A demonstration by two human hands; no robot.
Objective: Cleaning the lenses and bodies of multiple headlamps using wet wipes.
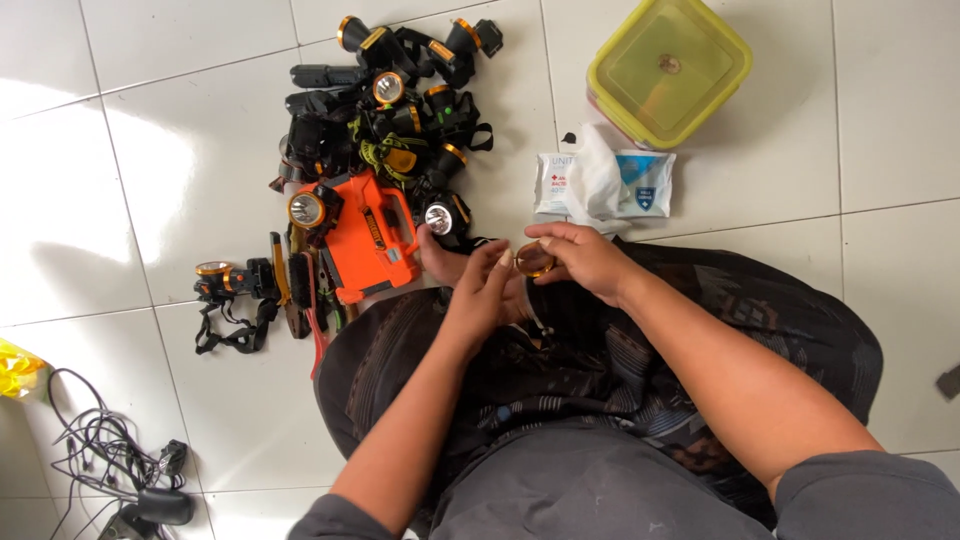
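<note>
Seated on the white tile floor (200,170), legs crossed under a dark patterned cloth (620,350). Both our hands meet just above the lap's front edge.

Left hand (478,290): fingers curled up and in, closed lightly against the near side of a small gold-coloured ring (533,260), apparently a headlamp bezel. Right hand (580,258): pinches the same ring from the far side, thumb and forefinger on its rim. So the ring sits between both hands, held off the floor, just in front of the pile of headlamps (390,100).

Handling, as we judge it: the ring looks light and rigid, thin-walled, with a shiny finish that is likely slick under dry fingers. Best gripped by the outer rim, opposite sides, not by the face; if a lens sits inside, we cannot tell, and pressing the centre could smudge or crack it. Small enough to slip and roll away across the tile.

Around us: an orange case (372,240) beside the pile, one headlamp with straps (230,285) lying apart to the left, a wipes packet (605,185), a yellow-lidded container (668,68), cables (100,450) at lower left.
</note>
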